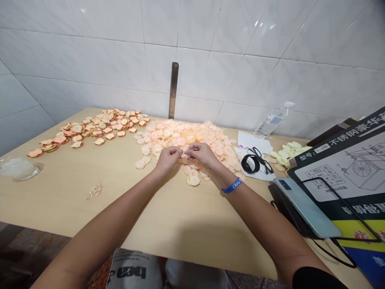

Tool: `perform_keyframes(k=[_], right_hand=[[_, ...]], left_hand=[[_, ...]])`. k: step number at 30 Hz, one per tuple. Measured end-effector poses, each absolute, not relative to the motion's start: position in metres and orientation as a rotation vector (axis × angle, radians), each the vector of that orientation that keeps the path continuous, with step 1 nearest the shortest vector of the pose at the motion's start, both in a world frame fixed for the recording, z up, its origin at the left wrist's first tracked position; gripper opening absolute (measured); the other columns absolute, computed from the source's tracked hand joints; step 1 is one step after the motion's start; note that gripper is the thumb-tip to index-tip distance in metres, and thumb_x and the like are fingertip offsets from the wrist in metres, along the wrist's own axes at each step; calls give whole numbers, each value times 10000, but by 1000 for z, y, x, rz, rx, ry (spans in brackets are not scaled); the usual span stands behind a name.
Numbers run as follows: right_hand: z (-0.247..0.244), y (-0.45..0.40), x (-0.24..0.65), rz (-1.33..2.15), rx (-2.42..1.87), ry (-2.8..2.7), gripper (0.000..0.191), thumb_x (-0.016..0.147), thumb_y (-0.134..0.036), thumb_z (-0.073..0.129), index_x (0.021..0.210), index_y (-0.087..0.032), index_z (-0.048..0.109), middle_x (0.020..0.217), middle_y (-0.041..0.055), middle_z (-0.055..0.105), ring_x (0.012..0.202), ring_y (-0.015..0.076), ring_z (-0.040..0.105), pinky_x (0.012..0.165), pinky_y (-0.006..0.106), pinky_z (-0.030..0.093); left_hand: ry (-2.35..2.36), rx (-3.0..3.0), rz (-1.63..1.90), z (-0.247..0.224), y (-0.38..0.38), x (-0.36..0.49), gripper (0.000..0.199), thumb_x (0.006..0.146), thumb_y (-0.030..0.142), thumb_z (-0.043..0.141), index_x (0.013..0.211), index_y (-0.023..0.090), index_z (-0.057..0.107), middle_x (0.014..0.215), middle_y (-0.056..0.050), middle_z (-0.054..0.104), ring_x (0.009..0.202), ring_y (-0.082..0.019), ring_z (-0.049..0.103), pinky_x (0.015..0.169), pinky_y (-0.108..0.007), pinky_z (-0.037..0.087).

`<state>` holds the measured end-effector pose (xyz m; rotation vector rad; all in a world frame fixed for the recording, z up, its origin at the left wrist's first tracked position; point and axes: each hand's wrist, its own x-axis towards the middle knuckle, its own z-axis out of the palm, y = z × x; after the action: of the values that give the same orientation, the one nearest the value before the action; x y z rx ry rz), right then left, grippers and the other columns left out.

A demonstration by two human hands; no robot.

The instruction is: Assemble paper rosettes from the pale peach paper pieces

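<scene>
My left hand point(169, 157) and my right hand point(201, 155) meet at the fingertips over the table, both pinched closed. Something small and pale shows between the fingers, too small to make out. Right behind and below them spreads a big heap of pale pink, flower-shaped thin pieces with jagged edges point(180, 134). A few pieces point(193, 177) lie loose in front of my right hand. Farther left are many small stacked flower-shaped pieces with red-dotted rims point(99, 124). A blue wristband point(232, 186) circles my right wrist.
On the left, a glass with white contents point(18, 168) and a little pile of scraps point(96, 190). On the right, a plastic bottle point(272, 120), glasses point(261, 159), a black watch point(250, 163), pale green pieces point(288, 152), a phone point(306, 208) with cable, and a printed box point(355, 160).
</scene>
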<state>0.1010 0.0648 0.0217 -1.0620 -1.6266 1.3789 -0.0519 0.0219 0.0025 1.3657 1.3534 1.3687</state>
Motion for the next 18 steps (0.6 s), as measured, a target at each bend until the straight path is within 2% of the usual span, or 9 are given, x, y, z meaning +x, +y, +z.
perform_keyframes(k=[2,8,12,14,15,16,18], right_hand=[[21,65,102,1363,-1095,-1613,356,547,-431,811,599,-170,575,521,-30,562,498,100,541,528,240,454],[23,64,105,1337,-1126,-1643,410,545,-442,820,543,-186,500,472,-47,499,467,93,488,480,235,402],[28,69,114,1225,-1133,-1763,311,679,-414,734,590,-178,553,534,-13,543,524,116,523,535,259,443],[29,73,119,1025,-1165,-1814,190,742,-348,677,687,-172,630,686,39,644,630,149,580,626,296,490],[29,74,121,882,-1174,-1830,132,763,-304,649,770,-175,669,821,68,689,706,168,604,692,322,507],[30,76,122,728,-1171,-1840,144,782,-260,617,874,-182,693,976,90,702,787,184,617,758,348,512],[30,76,122,465,-1133,-1849,301,810,-193,553,1082,-200,682,1222,107,646,913,203,618,849,382,505]], left_hand=[[1311,1352,1351,2,22,-50,213,742,327,605,620,161,657,600,0,577,612,-137,540,600,-252,439],[1233,1155,1363,-4,33,-53,143,673,293,673,642,154,657,644,-18,605,653,-143,585,718,-293,493],[1388,1018,1569,-7,44,-66,175,690,299,667,592,169,602,637,-15,589,688,-148,596,743,-293,498],[1438,1068,1640,-6,44,-71,183,722,320,651,621,172,617,686,-26,611,748,-161,608,761,-293,497],[1452,1126,1672,-5,43,-72,181,742,330,639,657,170,639,748,-39,635,797,-171,616,778,-295,498],[1466,1195,1707,-3,41,-71,182,763,335,623,699,170,662,820,-54,655,852,-182,620,795,-299,499],[1487,1335,1748,0,36,-69,182,800,310,582,779,169,695,947,-75,672,947,-199,619,825,-305,499]])
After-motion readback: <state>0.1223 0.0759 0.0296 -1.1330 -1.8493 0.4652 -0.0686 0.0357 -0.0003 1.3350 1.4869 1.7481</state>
